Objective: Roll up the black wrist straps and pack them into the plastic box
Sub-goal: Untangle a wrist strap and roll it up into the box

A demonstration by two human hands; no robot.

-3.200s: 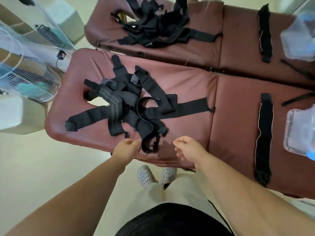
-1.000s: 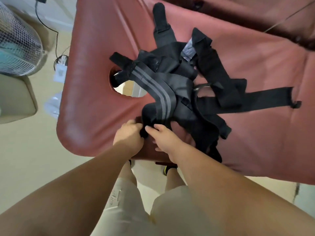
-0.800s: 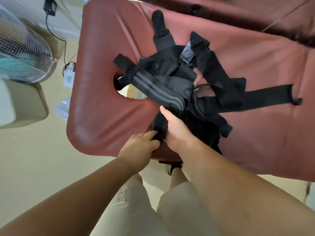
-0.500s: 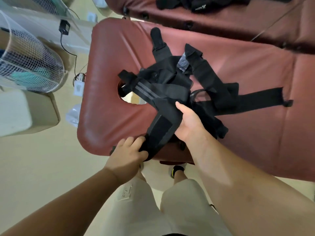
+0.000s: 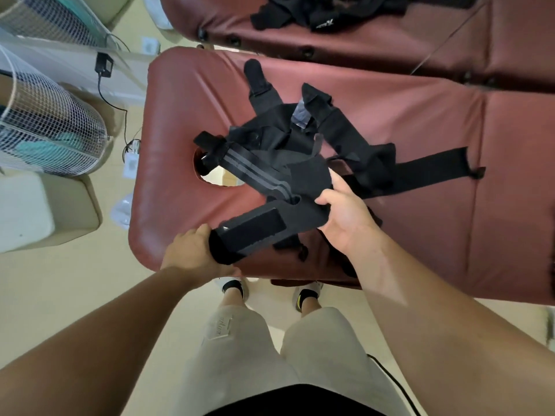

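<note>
The wrist strap [image 5: 255,228] stretches between your hands. Your left grip [image 5: 192,253] clasps one end. Your right grip [image 5: 345,217] pinches the other.

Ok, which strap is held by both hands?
The strap with the fastener patch, nearest the bed's edge: the left hand grips one end, the right hand the other. The rest lie piled.
</note>
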